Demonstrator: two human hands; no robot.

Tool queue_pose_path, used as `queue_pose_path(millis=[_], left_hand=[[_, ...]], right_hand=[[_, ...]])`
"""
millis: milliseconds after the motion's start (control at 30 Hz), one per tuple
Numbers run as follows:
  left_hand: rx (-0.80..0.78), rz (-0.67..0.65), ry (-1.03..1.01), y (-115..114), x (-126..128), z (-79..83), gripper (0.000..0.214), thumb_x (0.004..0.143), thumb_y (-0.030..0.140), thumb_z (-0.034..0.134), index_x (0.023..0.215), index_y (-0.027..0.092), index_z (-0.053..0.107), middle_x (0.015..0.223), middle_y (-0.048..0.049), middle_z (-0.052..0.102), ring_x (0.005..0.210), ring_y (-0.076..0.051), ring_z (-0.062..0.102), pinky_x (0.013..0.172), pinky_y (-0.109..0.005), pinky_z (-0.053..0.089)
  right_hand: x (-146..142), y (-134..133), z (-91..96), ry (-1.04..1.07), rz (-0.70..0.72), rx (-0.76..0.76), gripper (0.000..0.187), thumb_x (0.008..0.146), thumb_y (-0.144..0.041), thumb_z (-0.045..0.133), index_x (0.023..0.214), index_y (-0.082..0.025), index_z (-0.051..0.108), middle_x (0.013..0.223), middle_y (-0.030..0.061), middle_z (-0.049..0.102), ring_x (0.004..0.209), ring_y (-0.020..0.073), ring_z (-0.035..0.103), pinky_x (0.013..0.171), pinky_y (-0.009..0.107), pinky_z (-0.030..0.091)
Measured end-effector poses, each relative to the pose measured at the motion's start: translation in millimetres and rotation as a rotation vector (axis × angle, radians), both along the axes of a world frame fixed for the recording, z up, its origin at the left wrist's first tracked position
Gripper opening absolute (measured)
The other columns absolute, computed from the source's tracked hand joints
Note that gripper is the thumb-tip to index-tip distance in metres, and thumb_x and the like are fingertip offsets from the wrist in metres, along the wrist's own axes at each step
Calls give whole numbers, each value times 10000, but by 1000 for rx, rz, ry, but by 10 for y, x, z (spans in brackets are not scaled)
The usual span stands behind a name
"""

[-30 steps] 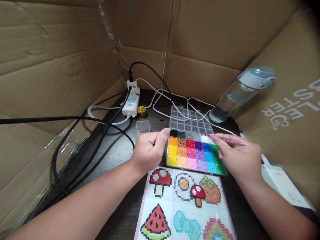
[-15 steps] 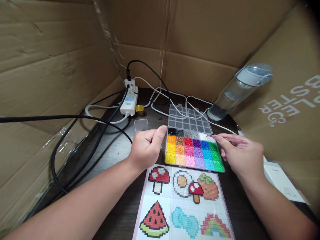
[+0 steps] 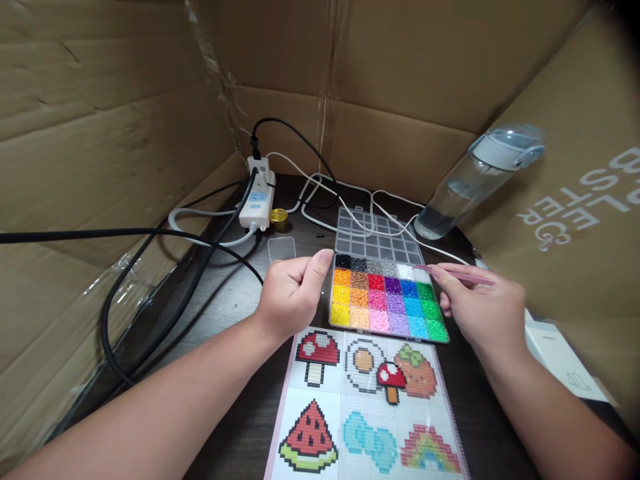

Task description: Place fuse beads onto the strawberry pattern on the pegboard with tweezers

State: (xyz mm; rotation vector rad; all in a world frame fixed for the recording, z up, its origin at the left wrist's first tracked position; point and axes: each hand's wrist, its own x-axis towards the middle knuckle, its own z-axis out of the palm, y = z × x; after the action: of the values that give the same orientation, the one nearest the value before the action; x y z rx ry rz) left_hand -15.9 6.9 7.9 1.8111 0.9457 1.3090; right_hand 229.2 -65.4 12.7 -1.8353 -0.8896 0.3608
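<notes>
A compartment tray of coloured beads (image 3: 387, 300) lies open on the dark table, its clear lid (image 3: 377, 237) folded back behind it. My left hand (image 3: 293, 293) is curled into a fist with the thumb against the tray's left edge. My right hand (image 3: 483, 310) pinches pink tweezers (image 3: 453, 273), whose tip hovers over the white and green compartments at the tray's far right. In front of the tray lies a pattern sheet (image 3: 367, 407) under a clear pegboard, with a mushroom, egg, watermelon and rainbow pictured. A small bead mushroom (image 3: 391, 380) sits on it.
Cardboard walls (image 3: 100, 120) enclose the table on three sides. A white power strip (image 3: 257, 197) with black and white cables lies at the back left, beside a small gold cap (image 3: 279, 215) and a clear square (image 3: 281, 249). A water bottle (image 3: 475, 180) leans at the right. White paper (image 3: 565, 363) lies farther right.
The view has shifted slightly, so everything sits a little higher. My right hand and tweezers have drawn back a bit to the right. The left hand stays at the tray's edge.
</notes>
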Motion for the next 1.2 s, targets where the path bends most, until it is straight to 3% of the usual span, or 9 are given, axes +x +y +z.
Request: queue_pose_path(millis=[367,533,867,1033,1200], left_hand=[[-28,29,22,2,-1,-8,572,958,417,470,445,194,351,407,37,335,389,-71,307,391,-256,236],[-58,56,-19,26,3,-53,551,973,476,431,496,199,443,443,18,425,417,-87,399,411,-251,300],[-81,100,-52,70,8,-112,511,966,540,419,577,213,466,468,37,415,414,-94,411,417,-260,299],[-72,80,19,48,21,-33,530,963,445,458,493,206,406,446,31,419,417,-85,390,438,-259,316],[-36,146,32,82,15,-20,504,950,377,483,481,199,430,439,32,429,432,-84,402,457,-256,323]], right_hand=[[23,19,-38,-55,-11,33,284,728,-410,782,854,-155,780,436,-15,557,382,92,460,357,197,353],[-3,15,-29,-54,-14,36,305,737,-418,772,867,-142,778,425,-16,547,373,92,443,349,200,334],[-55,6,-57,-40,16,30,269,739,-382,776,875,-149,784,409,-18,551,348,90,456,329,188,340],[-263,-21,55,-43,116,52,210,741,-332,773,851,-155,795,467,-2,609,336,72,447,329,193,364],[-556,3,218,43,292,-13,219,721,-356,793,832,-167,795,535,18,661,331,74,467,327,205,394]])
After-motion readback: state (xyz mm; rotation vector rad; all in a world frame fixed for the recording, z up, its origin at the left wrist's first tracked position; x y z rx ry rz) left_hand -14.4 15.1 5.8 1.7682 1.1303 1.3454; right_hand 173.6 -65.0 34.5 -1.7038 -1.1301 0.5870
